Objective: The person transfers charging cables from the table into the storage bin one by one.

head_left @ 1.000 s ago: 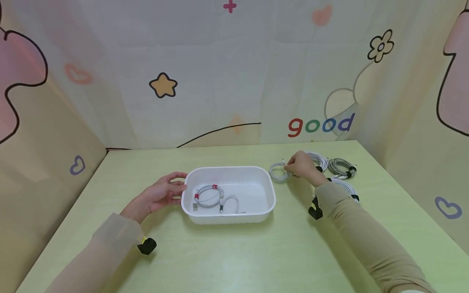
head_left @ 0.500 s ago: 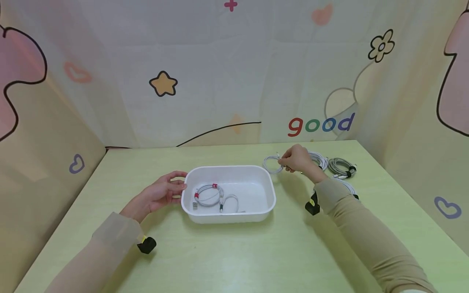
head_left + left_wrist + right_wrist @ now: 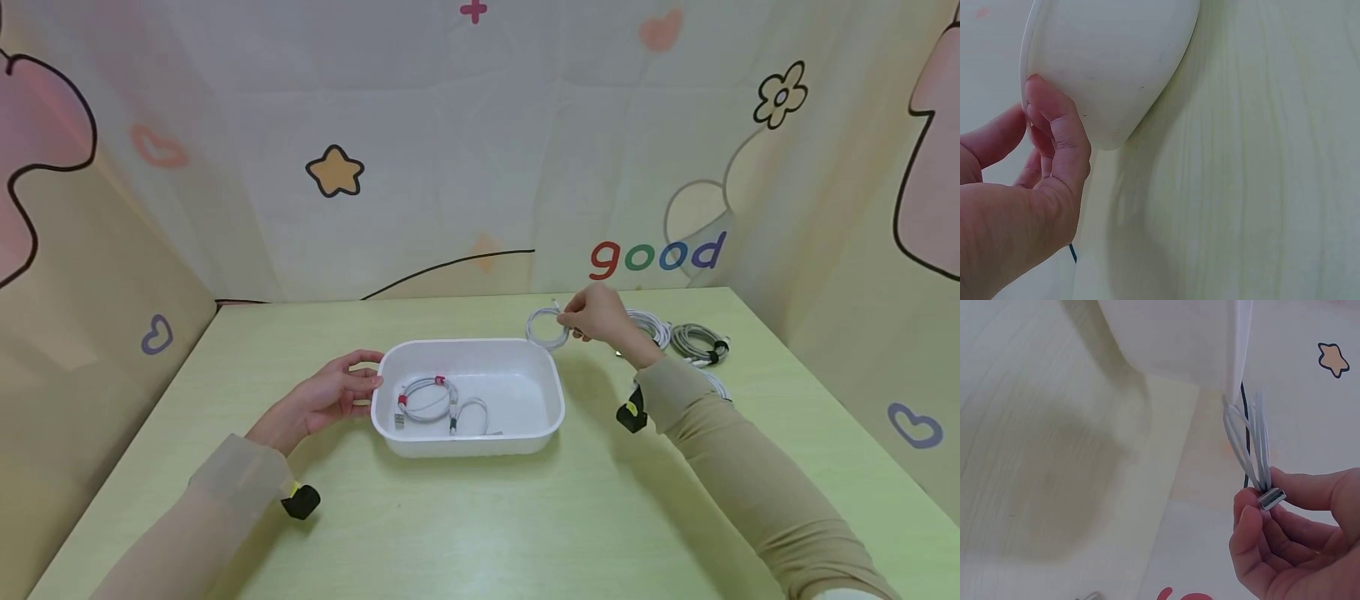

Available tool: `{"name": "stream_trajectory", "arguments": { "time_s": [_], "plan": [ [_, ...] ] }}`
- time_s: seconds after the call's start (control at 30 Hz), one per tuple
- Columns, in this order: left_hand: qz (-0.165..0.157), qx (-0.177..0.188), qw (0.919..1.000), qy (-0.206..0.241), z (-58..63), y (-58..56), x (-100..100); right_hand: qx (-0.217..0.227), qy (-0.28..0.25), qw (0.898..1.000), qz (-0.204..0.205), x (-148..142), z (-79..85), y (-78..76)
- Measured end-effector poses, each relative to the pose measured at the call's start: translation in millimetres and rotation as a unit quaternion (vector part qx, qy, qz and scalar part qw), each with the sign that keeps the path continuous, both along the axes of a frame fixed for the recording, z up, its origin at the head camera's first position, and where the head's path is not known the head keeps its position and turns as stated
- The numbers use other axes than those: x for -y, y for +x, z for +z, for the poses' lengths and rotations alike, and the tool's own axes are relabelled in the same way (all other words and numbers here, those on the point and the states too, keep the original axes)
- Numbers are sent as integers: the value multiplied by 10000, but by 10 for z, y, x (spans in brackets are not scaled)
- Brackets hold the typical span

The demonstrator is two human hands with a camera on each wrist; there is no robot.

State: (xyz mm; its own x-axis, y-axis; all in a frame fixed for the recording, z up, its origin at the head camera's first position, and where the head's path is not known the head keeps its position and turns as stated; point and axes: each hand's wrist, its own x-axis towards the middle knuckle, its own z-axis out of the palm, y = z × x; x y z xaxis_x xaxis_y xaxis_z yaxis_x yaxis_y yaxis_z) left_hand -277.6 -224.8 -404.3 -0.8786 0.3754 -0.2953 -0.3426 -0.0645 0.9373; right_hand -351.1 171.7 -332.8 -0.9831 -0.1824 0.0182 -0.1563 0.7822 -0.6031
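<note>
A white plastic tub (image 3: 517, 392) stands on the table, a grey cable coil with red ties (image 3: 408, 408) and a smaller white cable (image 3: 474, 404) lying inside. My left hand (image 3: 337, 396) holds the tub's left rim with bent fingers; the left wrist view shows its fingertips (image 3: 1035, 84) at the rim. Above the tub's far right corner, a thin coiled white USB cable (image 3: 534, 329) is pinched between thumb and fingers of my right hand (image 3: 596, 315). In the right wrist view its metal USB plug (image 3: 1272, 499) shows at the fingertips, and the loops extend toward the tub.
Right of my right hand lie a white cable coil (image 3: 654, 329) and a grey cable coil (image 3: 697, 343) with a black tie. Another white coil (image 3: 712, 382) is partly hidden by the right sleeve. A printed cloth backdrop (image 3: 450, 192) rises behind the table.
My right hand has carried the white USB cable left and away from me, from beside the tub to above its far right corner. The left hand and the tub stay in place.
</note>
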Motion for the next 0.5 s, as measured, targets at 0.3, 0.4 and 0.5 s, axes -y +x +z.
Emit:
{"name": "stream_trajectory", "arguments": {
  "time_s": [0.3,0.4,0.5],
  "plan": [
    [34,53,10000,-41,7,2,-7,-105,-225,9997,-59,-30,77,-10],
    [41,65,10000,-47,11,7,-10,45,-269,9996,-57,4,102,1],
    [41,65,10000,-20,7,3,-14,155,-311,9994,18,55,110,24]
  ]
}}
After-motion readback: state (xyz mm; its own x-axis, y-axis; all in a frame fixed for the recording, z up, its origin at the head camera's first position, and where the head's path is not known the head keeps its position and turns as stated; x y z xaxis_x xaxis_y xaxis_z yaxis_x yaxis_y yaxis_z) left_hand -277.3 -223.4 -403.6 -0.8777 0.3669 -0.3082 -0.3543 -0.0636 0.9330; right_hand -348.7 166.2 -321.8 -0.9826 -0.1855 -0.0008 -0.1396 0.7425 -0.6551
